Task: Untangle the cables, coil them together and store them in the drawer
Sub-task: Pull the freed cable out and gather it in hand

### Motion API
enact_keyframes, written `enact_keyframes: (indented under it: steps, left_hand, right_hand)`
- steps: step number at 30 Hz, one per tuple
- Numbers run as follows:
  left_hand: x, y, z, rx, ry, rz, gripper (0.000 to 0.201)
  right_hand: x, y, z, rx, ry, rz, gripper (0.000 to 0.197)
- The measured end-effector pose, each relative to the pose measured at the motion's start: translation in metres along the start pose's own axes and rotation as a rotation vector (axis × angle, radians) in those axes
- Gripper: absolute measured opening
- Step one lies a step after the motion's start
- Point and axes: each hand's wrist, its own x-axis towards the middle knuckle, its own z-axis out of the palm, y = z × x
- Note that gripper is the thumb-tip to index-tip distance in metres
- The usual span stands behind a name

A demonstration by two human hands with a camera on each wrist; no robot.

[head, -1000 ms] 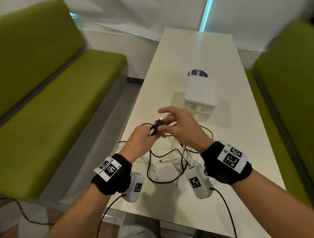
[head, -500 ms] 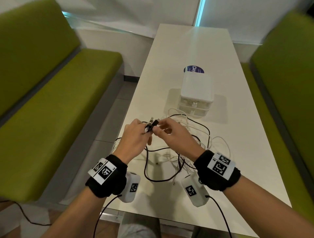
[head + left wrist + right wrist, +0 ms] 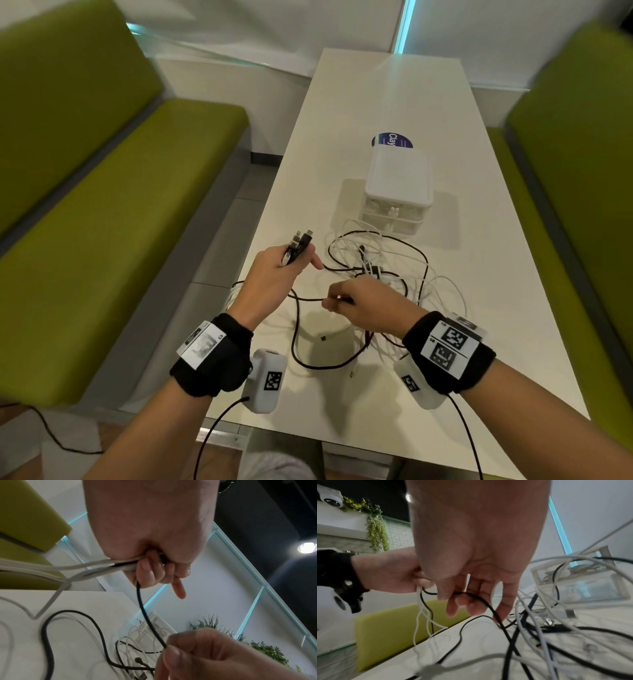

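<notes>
My left hand [image 3: 274, 270] grips a bundle of cable ends [image 3: 299, 243], black and white, with the plugs sticking up past the fingers. In the left wrist view several white cables [image 3: 68, 568] and one black cable [image 3: 145, 615] run out of that fist [image 3: 154, 563]. My right hand [image 3: 363, 301] pinches the black cable [image 3: 308, 298] a short way below the left hand; the right wrist view shows thumb and fingers [image 3: 453, 599] closed on it. The remaining tangle of black and white cables [image 3: 394, 270] lies on the white table [image 3: 376, 102]. A small white drawer unit [image 3: 397, 192] stands behind it, drawers closed.
Green benches [image 3: 102, 205] run along both sides of the table. A round blue sticker [image 3: 390, 140] lies behind the drawer unit. The left table edge [image 3: 260, 222] is close to my left hand. Black sensor cords hang from both wrists.
My hands have separated: the left keeps the cable ends and has lifted slightly left, while the right has slid down along the black cable toward me.
</notes>
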Motion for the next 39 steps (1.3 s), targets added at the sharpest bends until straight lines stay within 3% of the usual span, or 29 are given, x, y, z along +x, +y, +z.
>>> enact_keyframes:
  steps: [7,13,16,20,22,26,28,32,37,39]
  left_hand:
    - [0.003,-0.004,-0.002,-0.141,-0.025,-0.001,0.044]
    - [0.001,-0.003,0.009,0.050,-0.042,0.024,0.036]
    - [0.001,-0.009,0.020,0.208,-0.016,0.028,0.047]
    - [-0.001,-0.010,0.027,0.330,-0.167,-0.002,0.048]
    - [0.000,-0.008,0.024,0.340,-0.161,-0.005,0.051]
    - [0.003,0.004,0.012,0.285,-0.033,0.044,0.040]
    - [0.008,0.005,-0.001,0.099,0.134,0.048,0.030]
    - [0.023,-0.002,-0.040,-0.236,0.481,-0.039,0.032]
    - [0.025,-0.012,-0.035,0.096,0.484,-0.053,0.026]
    - [0.021,-0.012,-0.027,0.134,0.525,-0.020,0.032]
  right_hand:
    - [-0.008,0.026,-0.010,-0.050,0.010,0.091,0.059]
    - [-0.006,0.021,-0.013,0.078,0.170,0.054,0.053]
    - [0.000,0.015,-0.015,0.063,0.222,0.046,0.048]
    - [-0.001,0.012,-0.016,0.016,0.227,0.047,0.038]
    - [-0.002,0.012,-0.016,0.036,0.212,0.077,0.047]
    - [-0.001,0.014,-0.016,0.108,0.217,0.102,0.058]
    - [-0.004,0.020,-0.018,0.154,0.190,0.139,0.052]
    - [-0.015,0.033,-0.023,0.148,0.157,0.134,0.051]
    - [-0.019,0.032,-0.026,0.230,0.170,0.118,0.052]
    - [-0.021,0.029,-0.027,0.221,0.151,0.148,0.053]
